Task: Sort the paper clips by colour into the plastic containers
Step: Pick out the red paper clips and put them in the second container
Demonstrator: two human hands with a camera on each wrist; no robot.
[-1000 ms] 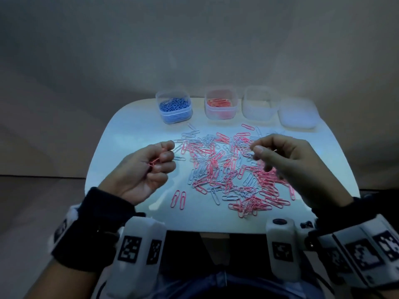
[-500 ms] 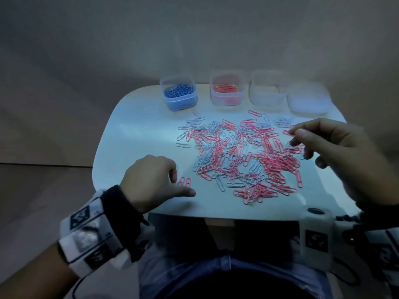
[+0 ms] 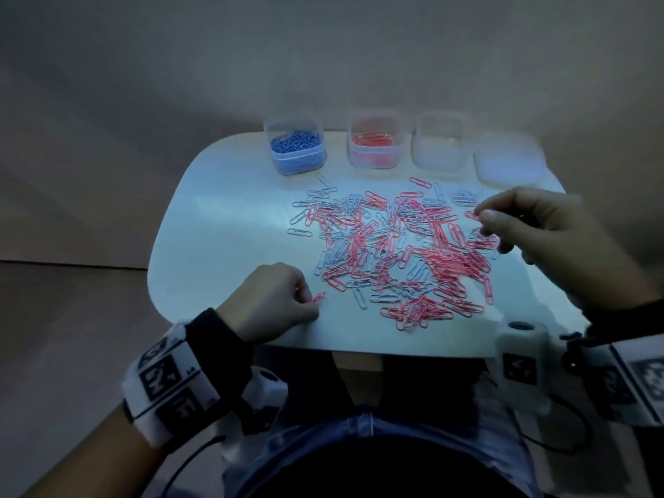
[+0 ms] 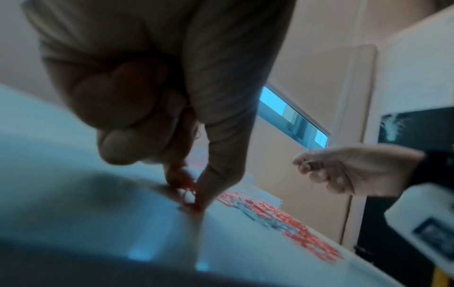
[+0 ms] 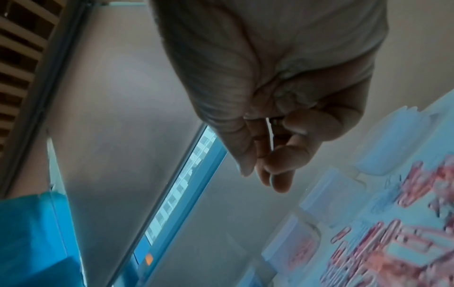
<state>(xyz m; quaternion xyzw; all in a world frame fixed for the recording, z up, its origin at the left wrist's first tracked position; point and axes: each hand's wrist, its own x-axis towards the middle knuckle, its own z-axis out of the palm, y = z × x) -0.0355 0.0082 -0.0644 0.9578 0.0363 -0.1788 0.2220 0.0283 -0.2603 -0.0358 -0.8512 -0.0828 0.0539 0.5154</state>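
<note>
A heap of pink and white paper clips (image 3: 399, 249) lies mid-table. My left hand (image 3: 312, 303) is knuckles-up at the front left, where thumb and forefinger pinch a pink clip (image 3: 318, 297) against the table. The left wrist view shows that pinch (image 4: 190, 198), with more red clips tucked under the curled fingers. Over the heap's right edge, my right hand (image 3: 483, 215) hovers with thumb and forefinger together. A thin white clip (image 5: 270, 134) sits inside its curled fingers. At the back stand a container of blue clips (image 3: 294, 147), one of pink clips (image 3: 375, 145) and a clear container (image 3: 440, 149).
A flat clear lid or shallow tub (image 3: 506, 159) lies right of the three containers. The white table (image 3: 222, 224) has rounded corners, and its front edge runs just before my lap. Bare tabletop shows left of the heap.
My left hand dropped from above the table to its front left and pinched one of the two pink clips there. My right hand moved right, to the heap's far edge.
</note>
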